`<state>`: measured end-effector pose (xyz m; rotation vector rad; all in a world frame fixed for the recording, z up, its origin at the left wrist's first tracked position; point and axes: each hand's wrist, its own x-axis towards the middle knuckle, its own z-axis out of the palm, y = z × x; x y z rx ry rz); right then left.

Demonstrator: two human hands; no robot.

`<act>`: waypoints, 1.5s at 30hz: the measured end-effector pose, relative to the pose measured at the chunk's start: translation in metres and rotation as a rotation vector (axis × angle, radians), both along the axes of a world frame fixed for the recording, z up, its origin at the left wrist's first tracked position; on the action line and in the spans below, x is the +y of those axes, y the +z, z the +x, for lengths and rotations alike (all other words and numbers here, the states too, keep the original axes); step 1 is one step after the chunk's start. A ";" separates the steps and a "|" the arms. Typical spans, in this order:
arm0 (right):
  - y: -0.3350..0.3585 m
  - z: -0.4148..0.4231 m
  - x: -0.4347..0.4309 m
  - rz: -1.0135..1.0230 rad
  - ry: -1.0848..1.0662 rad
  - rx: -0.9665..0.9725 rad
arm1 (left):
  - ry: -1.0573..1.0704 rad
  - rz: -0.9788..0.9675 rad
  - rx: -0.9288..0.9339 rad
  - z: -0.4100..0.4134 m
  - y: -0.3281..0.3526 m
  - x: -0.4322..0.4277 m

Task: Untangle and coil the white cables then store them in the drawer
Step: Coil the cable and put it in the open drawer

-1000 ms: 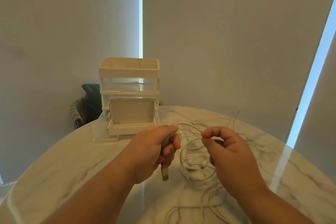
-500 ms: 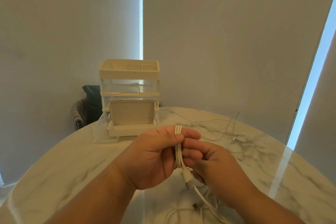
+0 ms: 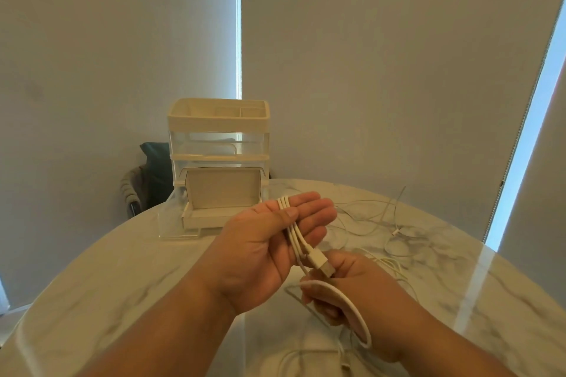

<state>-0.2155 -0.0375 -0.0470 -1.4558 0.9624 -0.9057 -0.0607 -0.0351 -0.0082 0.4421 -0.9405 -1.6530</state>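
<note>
Your right hand point(image 3: 352, 280) has dropped toward the table's point(image 3: 122, 285) near edge, fingers curled on a fresh loop of one white cable point(image 3: 294, 232); your left hand point(image 3: 260, 245) thumb-pins some three turns, so coiling advances. Loose cables point(image 3: 367, 217), uncountable, sprawl near the right edge; one drawer point(image 3: 211, 220) stands open.

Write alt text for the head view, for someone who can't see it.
The left hand pinches a folded white cable while the right hand grips its trailing length. Behind, on a marble table, an organizer has its bottom drawer open; loose cables lie to the right.
</note>
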 end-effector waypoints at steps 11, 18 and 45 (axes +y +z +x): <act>-0.002 -0.001 -0.005 0.185 -0.047 -0.174 | -0.020 0.063 0.102 0.000 -0.002 -0.003; -0.006 0.006 0.001 0.056 -0.002 0.066 | 0.061 0.079 0.123 -0.008 -0.006 -0.003; -0.004 0.003 -0.001 0.125 -0.083 -0.302 | 0.568 -0.550 -1.039 0.011 -0.024 -0.019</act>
